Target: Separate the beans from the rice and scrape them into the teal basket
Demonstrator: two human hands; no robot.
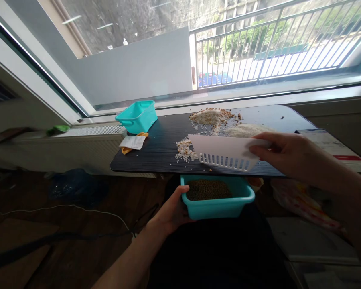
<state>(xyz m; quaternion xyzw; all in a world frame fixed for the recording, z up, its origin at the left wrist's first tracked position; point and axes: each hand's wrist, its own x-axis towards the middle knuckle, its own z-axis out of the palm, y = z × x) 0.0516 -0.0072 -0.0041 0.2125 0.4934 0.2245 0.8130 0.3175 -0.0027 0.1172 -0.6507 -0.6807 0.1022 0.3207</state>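
My right hand [281, 150] is closed on the handle end of a white slotted plastic scoop [225, 150], tilted just over the dark table [159, 156]. Beside the scoop's left tip lies a small scatter of white grains with some yellowish ones [185, 149]. My left hand [176, 204] grips the left end of a turquoise plastic tub [219, 209], its thumb over the rim. Small brownish-green grains or pellets [209, 189] fill part of that tub, which sits below the table's front edge, above my lap.
A second turquoise tub [140, 117] stands at the table's back left, near a folded white paper on yellow cloth [134, 142]. Behind the scoop are a mixed heap of grains [212, 116] and a pale heap [248, 129]. A window and radiator [90, 138] border the table.
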